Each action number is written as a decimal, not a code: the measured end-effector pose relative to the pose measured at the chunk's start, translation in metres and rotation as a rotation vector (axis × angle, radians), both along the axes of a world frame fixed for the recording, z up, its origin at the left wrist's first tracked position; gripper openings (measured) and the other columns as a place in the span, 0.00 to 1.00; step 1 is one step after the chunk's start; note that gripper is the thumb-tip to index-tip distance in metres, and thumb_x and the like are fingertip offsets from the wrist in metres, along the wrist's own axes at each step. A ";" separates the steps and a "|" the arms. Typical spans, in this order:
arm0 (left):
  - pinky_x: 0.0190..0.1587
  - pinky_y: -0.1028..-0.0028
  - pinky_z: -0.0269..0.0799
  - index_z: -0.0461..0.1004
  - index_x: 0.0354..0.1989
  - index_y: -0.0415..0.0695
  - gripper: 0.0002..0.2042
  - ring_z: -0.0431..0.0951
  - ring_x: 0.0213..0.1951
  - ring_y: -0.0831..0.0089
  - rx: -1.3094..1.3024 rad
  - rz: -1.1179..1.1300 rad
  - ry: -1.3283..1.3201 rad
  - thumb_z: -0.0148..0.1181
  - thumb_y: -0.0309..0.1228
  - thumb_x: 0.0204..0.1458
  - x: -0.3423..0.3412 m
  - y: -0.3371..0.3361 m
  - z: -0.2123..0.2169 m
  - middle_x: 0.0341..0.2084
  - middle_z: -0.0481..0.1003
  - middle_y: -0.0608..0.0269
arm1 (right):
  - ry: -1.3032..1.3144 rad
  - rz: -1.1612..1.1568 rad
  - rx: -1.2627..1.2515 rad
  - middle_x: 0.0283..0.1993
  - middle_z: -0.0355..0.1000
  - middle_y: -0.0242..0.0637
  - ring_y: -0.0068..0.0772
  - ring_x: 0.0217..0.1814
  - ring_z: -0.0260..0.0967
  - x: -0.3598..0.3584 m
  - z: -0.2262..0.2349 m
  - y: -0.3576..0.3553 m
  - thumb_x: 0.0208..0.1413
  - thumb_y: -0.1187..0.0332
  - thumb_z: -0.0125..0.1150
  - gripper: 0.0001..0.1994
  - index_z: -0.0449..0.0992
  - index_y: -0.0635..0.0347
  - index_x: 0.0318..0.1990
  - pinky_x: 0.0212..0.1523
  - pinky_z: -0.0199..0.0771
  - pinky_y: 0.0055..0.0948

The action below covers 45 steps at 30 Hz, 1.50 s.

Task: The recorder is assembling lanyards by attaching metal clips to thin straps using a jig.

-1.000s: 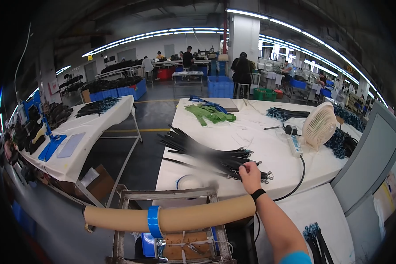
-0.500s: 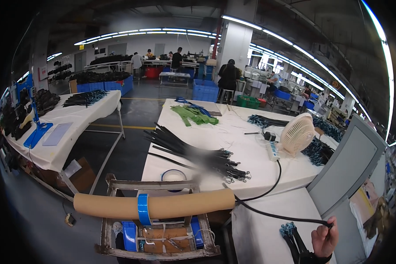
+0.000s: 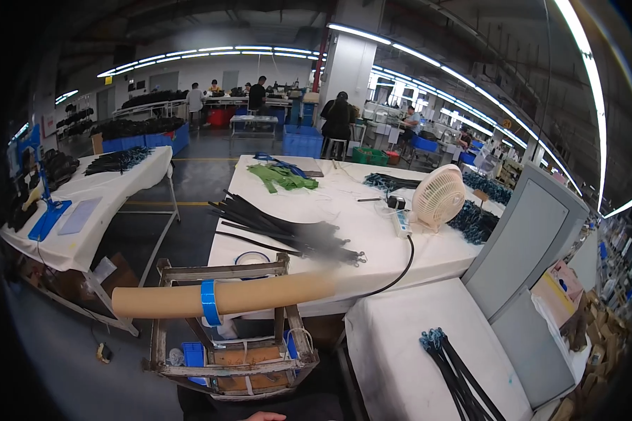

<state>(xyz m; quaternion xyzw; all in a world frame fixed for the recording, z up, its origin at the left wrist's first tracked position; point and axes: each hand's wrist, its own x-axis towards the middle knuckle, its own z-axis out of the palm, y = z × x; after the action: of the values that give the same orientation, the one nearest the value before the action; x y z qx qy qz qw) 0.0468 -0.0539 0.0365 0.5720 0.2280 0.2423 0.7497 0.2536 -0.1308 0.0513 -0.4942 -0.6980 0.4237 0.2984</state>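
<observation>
At the lower edge, a small part of a hand shows, most likely my left hand (image 3: 265,416), low in front of dark clothing. Its fingers are mostly cut off, and I cannot make out anything in it. My right hand is out of view. A brown cardboard tube (image 3: 161,300) with a blue band (image 3: 209,302) lies across a worn wooden frame (image 3: 225,272). Beyond it, a bundle of black straps (image 3: 260,219) with metal hooks lies on the white-covered table (image 3: 358,281). Several black straps with teal ends (image 3: 451,365) rest on the nearer white surface at right. A blur covers the tube's right end.
A cream fan (image 3: 437,198) stands by a power strip (image 3: 402,223), its black cable (image 3: 406,263) dropping over the table edge. Green strips (image 3: 282,177) lie farther back. A grey panel (image 3: 519,231) rises at right. Another white table (image 3: 112,203) stands left; people work in the background.
My right hand, which held the end of a black strap at the lower right, has left the view with that strap. The view has shifted, and part of a hand now appears at the bottom.
</observation>
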 end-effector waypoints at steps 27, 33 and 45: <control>0.24 0.84 0.65 0.64 0.30 0.41 0.09 0.69 0.22 0.87 -0.063 0.156 0.347 0.59 0.29 0.56 -0.039 0.018 -0.055 0.21 0.71 0.70 | 0.049 -0.210 0.181 0.28 0.74 0.39 0.32 0.22 0.71 -0.058 -0.078 0.020 0.46 0.72 0.69 0.13 0.75 0.62 0.39 0.24 0.71 0.25; 0.42 0.79 0.68 0.62 0.50 0.40 0.16 0.70 0.40 0.81 0.378 0.471 0.410 0.58 0.27 0.55 -0.046 0.054 -0.078 0.38 0.70 0.65 | 0.122 -0.305 0.137 0.26 0.73 0.37 0.23 0.18 0.68 -0.047 -0.072 0.033 0.45 0.75 0.68 0.12 0.76 0.63 0.39 0.18 0.66 0.19; 0.46 0.79 0.72 0.72 0.43 0.35 0.08 0.76 0.42 0.79 -0.160 0.311 0.101 0.56 0.21 0.56 -0.046 0.033 -0.082 0.39 0.76 0.61 | 0.084 -0.193 0.380 0.27 0.72 0.39 0.29 0.22 0.69 -0.054 -0.065 0.096 0.42 0.79 0.68 0.15 0.76 0.63 0.41 0.19 0.67 0.22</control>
<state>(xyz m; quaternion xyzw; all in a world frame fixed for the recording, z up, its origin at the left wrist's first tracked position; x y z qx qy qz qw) 0.0012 -0.0212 -0.0456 0.4799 0.3698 0.3074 0.7337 0.1993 -0.0346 -0.0134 -0.4754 -0.7017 0.2743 0.4542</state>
